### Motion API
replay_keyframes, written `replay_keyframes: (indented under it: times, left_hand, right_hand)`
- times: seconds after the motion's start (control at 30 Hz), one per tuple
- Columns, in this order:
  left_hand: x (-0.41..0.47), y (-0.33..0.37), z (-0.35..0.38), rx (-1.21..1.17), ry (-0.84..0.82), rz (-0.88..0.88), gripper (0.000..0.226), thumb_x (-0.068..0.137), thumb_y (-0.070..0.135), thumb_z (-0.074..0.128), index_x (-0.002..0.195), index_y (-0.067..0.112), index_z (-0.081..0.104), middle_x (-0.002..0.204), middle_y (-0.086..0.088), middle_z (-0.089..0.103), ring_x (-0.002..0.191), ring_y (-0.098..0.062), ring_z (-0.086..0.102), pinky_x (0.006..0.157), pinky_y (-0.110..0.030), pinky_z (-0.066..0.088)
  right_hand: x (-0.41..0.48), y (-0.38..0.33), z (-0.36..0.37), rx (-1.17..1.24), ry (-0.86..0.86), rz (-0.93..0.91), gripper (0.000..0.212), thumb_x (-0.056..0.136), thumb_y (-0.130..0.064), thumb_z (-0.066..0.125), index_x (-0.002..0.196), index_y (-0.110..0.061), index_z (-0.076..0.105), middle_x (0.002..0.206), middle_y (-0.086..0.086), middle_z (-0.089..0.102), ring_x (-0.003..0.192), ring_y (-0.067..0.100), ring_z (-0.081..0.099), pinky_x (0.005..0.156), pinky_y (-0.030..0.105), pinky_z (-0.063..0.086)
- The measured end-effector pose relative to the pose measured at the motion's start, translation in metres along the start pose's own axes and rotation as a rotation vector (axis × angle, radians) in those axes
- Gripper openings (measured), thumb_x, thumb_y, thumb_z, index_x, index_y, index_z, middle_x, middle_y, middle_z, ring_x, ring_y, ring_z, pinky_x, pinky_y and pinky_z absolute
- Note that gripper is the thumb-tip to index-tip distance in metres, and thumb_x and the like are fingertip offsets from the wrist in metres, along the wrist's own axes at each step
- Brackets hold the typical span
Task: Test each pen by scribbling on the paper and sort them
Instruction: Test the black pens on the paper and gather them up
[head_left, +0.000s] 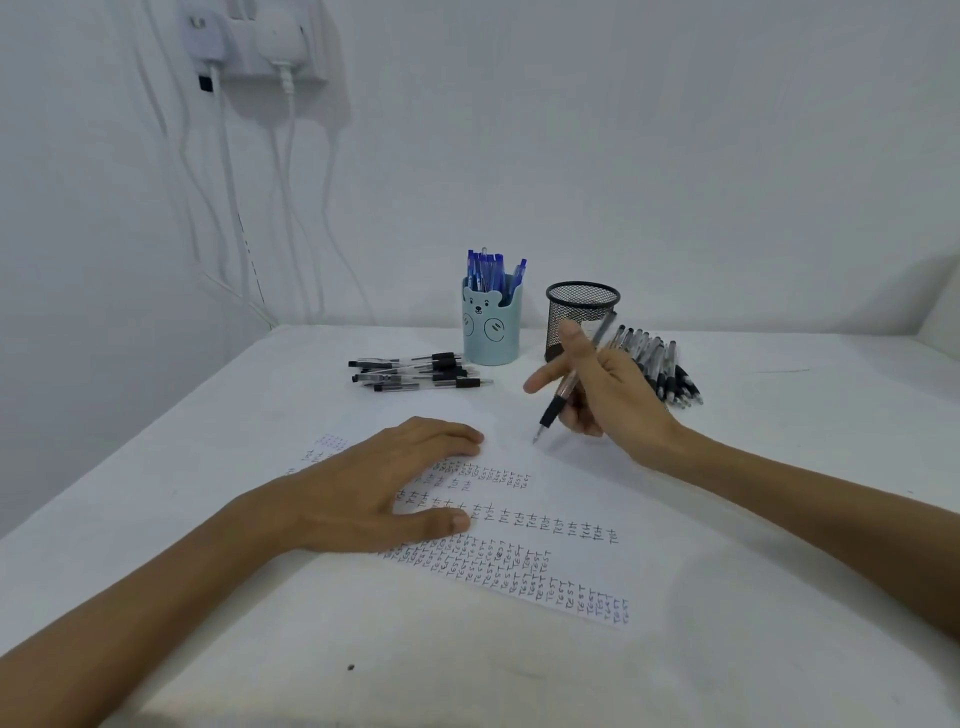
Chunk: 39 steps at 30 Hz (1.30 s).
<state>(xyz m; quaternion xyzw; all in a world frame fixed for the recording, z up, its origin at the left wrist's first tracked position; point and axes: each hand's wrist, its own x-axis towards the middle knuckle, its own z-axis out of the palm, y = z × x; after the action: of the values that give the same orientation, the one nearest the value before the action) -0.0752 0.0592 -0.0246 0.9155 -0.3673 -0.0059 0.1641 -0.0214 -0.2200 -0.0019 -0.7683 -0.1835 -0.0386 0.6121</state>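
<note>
The right hand (608, 395) is gripping a pen (569, 382) with curled fingers; the left hand (384, 488) is pressing flat, fingers straight, on the paper (545, 519).

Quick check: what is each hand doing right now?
Left hand: open, flat on the paper.
Right hand: gripping a black pen, tip just above the paper.

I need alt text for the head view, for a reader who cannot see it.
The right hand holds a pen, tip down near a written-on paper that the left hand presses flat. Behind stand a bear cup of blue pens, a mesh cup, and black pens in a left pile and a right pile.
</note>
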Motion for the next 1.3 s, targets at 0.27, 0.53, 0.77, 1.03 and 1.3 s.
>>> replay_keyframes:
  times: [0.27,0.53,0.77,1.03,1.3]
  left_hand:
    - [0.001,-0.001,0.000,0.001,-0.003,0.007,0.070,0.096,0.069,0.053,0.155,0.036,0.036,0.157,0.032,0.027,0.149,0.003,0.025,0.122,-0.032,0.031]
    - [0.001,0.000,-0.001,-0.002,-0.006,0.013,0.070,0.096,0.067,0.054,0.155,0.035,0.036,0.157,0.032,0.027,0.150,0.004,0.024,0.123,-0.031,0.030]
    - [0.001,-0.002,0.000,0.003,0.002,0.023,0.069,0.097,0.065,0.055,0.155,0.033,0.037,0.157,0.030,0.029,0.150,0.003,0.025,0.122,-0.028,0.030]
    - [0.002,-0.001,0.000,0.002,0.009,0.023,0.069,0.097,0.063,0.057,0.155,0.031,0.038,0.157,0.029,0.029,0.150,0.003,0.024,0.121,-0.020,0.026]
    - [0.002,-0.001,-0.001,0.005,-0.005,0.010,0.070,0.096,0.063,0.056,0.155,0.031,0.037,0.157,0.030,0.028,0.149,0.006,0.022,0.121,-0.018,0.024]
  right_hand:
    - [-0.012,0.001,-0.005,0.043,-0.273,0.134,0.016,0.100,-0.016,0.062,0.092,-0.004,0.068,0.077,0.016,0.069,0.056,0.021,0.059,0.040,0.026,0.034]
    - [-0.024,0.006,0.005,-0.141,-0.256,0.060,0.009,0.092,0.002,0.063,0.083,-0.001,0.061,0.065,0.011,0.066,0.052,0.014,0.054,0.049,0.024,0.043]
    - [-0.029,0.005,0.006,-0.207,-0.279,0.006,0.018,0.087,0.001,0.069,0.073,-0.010,0.063,0.061,0.013,0.067,0.055,0.018,0.054,0.052,0.024,0.041]
    - [-0.030,0.005,0.006,-0.201,-0.311,-0.005,0.023,0.088,-0.005,0.070,0.071,-0.020,0.065,0.066,0.018,0.068,0.061,0.026,0.056,0.061,0.041,0.041]
    - [-0.030,0.004,0.006,-0.191,-0.332,0.011,0.019,0.090,-0.001,0.070,0.075,-0.011,0.064,0.062,0.004,0.067,0.057,0.016,0.059,0.057,0.032,0.044]
